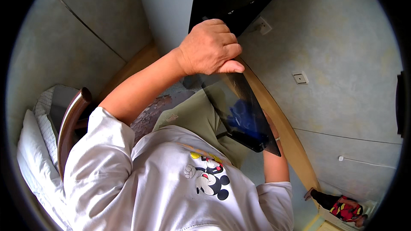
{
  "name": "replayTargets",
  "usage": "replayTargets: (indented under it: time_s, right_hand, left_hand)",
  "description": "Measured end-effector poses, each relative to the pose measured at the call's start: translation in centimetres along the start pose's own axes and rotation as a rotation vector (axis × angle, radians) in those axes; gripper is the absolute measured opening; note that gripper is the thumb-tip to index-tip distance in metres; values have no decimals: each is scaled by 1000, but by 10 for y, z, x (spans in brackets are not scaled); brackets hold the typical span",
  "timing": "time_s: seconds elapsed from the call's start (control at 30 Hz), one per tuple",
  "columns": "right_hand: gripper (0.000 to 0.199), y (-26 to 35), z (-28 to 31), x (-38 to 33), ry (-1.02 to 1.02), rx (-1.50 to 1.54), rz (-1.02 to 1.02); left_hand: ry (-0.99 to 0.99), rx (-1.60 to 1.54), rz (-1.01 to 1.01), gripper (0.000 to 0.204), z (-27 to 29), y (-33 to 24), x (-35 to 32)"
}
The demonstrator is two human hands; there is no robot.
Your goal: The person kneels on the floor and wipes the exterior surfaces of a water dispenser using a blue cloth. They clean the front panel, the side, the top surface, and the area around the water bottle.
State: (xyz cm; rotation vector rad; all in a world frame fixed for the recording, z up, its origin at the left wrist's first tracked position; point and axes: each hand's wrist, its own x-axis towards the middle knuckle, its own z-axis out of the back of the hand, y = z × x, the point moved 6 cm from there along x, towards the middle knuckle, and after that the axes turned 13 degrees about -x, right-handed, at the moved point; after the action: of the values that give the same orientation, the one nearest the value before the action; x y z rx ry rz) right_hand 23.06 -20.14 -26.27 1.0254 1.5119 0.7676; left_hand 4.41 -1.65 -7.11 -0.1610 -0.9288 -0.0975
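Panel: dark glass panel held tilted in front of the chest, off any support.
Left hand: fingers clenched over its top edge.
Right hand: hidden behind the panel; grip cannot be told.
Progress: panel lifted, not yet set down anywhere.
Nearby: chair, wall switch.

Dark glass panel: flat, glossy, reflective; tilted, running from frame centre to lower right, top edge gripped.
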Motion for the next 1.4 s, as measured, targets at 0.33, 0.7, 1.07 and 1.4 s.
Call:
replayTargets:
  time_s: [0.33,0.7,1.07,1.4]
  right_hand:
    - [33,-45,36,22,91,41,-68]
    - [29,9,104,27,-798,-902,377]
    - [23,32,40,-3,-1170,585,507]
    - [41,130,-56,58,-1358,-185,856]
  left_hand:
    - [30,207,91,52,-22,2,8]
    - [183,487,390,27,-40,1,32]
    - [858,-545,581,52,-103,38,78]
    - [741,-895,918,95,-112,57,67]
